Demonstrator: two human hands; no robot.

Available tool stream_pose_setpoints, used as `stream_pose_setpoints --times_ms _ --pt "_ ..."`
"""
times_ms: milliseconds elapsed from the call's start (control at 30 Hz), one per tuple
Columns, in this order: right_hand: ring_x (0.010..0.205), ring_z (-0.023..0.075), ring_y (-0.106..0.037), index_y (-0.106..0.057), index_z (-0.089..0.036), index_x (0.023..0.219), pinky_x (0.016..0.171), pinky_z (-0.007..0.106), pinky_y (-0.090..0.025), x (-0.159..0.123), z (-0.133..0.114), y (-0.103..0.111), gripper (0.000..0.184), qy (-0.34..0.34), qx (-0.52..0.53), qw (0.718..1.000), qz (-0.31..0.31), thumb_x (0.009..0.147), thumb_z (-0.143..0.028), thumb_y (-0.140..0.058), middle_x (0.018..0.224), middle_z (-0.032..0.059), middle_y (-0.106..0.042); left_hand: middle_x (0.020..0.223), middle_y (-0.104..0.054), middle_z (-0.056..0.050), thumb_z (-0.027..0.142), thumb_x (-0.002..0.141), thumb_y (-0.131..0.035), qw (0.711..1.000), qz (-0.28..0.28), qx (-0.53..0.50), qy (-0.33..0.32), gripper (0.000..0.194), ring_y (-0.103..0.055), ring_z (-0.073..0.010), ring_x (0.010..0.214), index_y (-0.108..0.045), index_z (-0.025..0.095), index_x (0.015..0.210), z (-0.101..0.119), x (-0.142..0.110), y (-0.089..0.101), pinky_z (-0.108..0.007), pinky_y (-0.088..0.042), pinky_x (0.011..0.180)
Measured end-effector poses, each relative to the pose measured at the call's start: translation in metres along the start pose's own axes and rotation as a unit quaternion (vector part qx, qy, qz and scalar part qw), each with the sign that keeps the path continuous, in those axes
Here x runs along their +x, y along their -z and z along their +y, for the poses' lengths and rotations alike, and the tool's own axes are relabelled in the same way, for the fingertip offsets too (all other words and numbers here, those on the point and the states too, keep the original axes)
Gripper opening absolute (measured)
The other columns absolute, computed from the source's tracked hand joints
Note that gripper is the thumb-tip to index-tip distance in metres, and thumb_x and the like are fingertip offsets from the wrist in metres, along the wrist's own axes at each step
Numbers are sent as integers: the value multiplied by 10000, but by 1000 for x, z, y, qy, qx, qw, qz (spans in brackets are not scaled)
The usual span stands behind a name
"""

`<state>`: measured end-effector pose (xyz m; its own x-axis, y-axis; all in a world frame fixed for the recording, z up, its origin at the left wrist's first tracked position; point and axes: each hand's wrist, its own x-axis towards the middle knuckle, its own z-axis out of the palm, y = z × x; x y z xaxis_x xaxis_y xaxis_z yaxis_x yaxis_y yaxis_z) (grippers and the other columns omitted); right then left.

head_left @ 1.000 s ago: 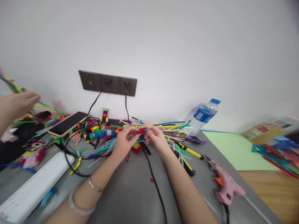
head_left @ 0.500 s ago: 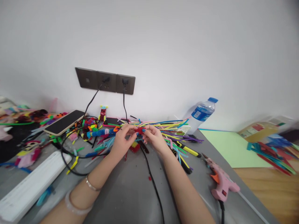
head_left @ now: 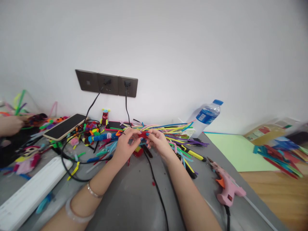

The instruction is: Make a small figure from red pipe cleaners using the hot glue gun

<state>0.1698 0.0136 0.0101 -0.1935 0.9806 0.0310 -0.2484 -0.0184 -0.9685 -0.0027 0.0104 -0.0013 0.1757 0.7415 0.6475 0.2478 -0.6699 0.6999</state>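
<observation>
One red piece is held between the left hand and the right hand, above the far half of the grey table. Left grip: thumb and forefinger are pinched on the left end of the piece. Right grip: thumb and fingers are closed on the right end, with the blue thumbnail facing the near side. The piece lies at the fingertips of both hands, clear of both palms; its underside is hidden.

Pipe cleaners lie in a loose heap behind the hands and to both sides of them. A red-and-yellow item lies on the table just below the left hand. A black cord runs from below the hands to the near edge of view.

Right side: a yellow-and-black cutter lies near the right wrist. Farther right is a pink glue gun. A tilted bottle stands at the far side, by the wall.

Left side: a phone lies at the far side and a white power strip at the near side. Another person's hand, blurred, is at the far left edge.
</observation>
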Motion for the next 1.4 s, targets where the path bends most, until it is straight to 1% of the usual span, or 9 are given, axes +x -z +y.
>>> stream_pose_setpoints --times_ms 233,433,567,733,933,1133,1333,1400 --pt "361 83 -540 -572 -200 733 381 181 -438 0 -2 0 407 0 -3 1000 -1 648 -504 -829 498 -54 -628 929 -631 -44 190 851 -621 999 6 -24 21 97 -637 -159 797 -638 203 945 4 0 -1 -283 -559 732" --pt "365 80 -530 -572 -200 742 383 185 -438 0 -1 0 415 15 -6 1000 -6 660 -518 -825 506 -54 -619 958 -669 -44 182 811 -651 990 30 -108 91 321 -658 -150 817 -609 211 1127 5 0 -5 -252 -564 718" --pt "378 78 -532 -577 -197 766 397 185 -446 -1 -1 1 392 26 -15 1000 -8 695 -509 -804 522 -52 -617 1031 -685 -73 204 801 -662 985 24 -127 117 257 -665 -172 855 -662 196 1058 1 -1 -7 -278 -575 727" --pt "376 80 -534 -570 -199 757 396 187 -437 -1 -3 0 418 29 -19 999 -11 677 -532 -809 517 -52 -621 949 -694 -72 229 786 -675 979 9 -148 143 241 -668 -209 900 -663 180 1023 -3 -1 -8 -325 -581 756" --pt "398 81 -543 -572 -200 785 416 188 -463 -1 -1 1 400 29 -12 999 -22 705 -516 -804 538 -50 -626 947 -693 -66 252 795 -685 974 10 -175 142 239 -669 -201 886 -649 191 1023 -6 -2 -9 -336 -578 780" --pt "426 79 -566 -575 -201 797 442 182 -496 -2 -1 -2 380 23 14 999 -22 726 -494 -807 558 -54 -635 1013 -682 -68 274 810 -685 972 21 -192 136 213 -664 -196 922 -655 190 1003 -9 -1 -9 -338 -572 812" --pt "439 81 -586 -573 -200 775 430 170 -493 0 0 -1 429 30 56 997 -34 726 -573 -778 560 -58 -617 1014 -690 -63 249 811 -682 966 25 -217 140 211 -669 -202 952 -653 191 1012 -9 -1 -9 -350 -566 853" --pt "450 85 -595 -582 -203 800 440 177 -502 0 1 -1 416 31 55 997 -33 728 -560 -782 573 -57 -627 1006 -694 -61 239 808 -683 965 26 -219 143 214 -672 -199 943 -650 191 1014 -9 -1 -9 -349 -568 849"
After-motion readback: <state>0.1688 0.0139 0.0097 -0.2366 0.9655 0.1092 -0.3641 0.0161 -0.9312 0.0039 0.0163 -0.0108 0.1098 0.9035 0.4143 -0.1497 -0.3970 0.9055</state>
